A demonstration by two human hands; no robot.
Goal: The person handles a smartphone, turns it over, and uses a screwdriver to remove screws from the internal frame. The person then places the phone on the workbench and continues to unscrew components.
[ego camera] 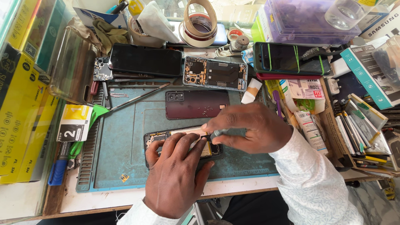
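An opened phone (pixel 156 138) lies on the blue work mat (pixel 125 137), its inner parts showing. My left hand (pixel 177 175) rests flat on it, fingers spread over its body. My right hand (pixel 250 127) is closed around a grey screwdriver (pixel 227 133) whose tip points at the phone's inside near my left fingertips. A dark red back cover (pixel 196 104) lies just beyond the hands on the mat.
At the back lie a black phone (pixel 146 60), an open phone frame (pixel 216 73) and a banded phone (pixel 291 58). Tape rolls (pixel 200 25), a metal spudger (pixel 137 96), yellow boxes (pixel 18 112) at left and a cardboard tray of packets (pixel 354 125) at right crowd the bench.
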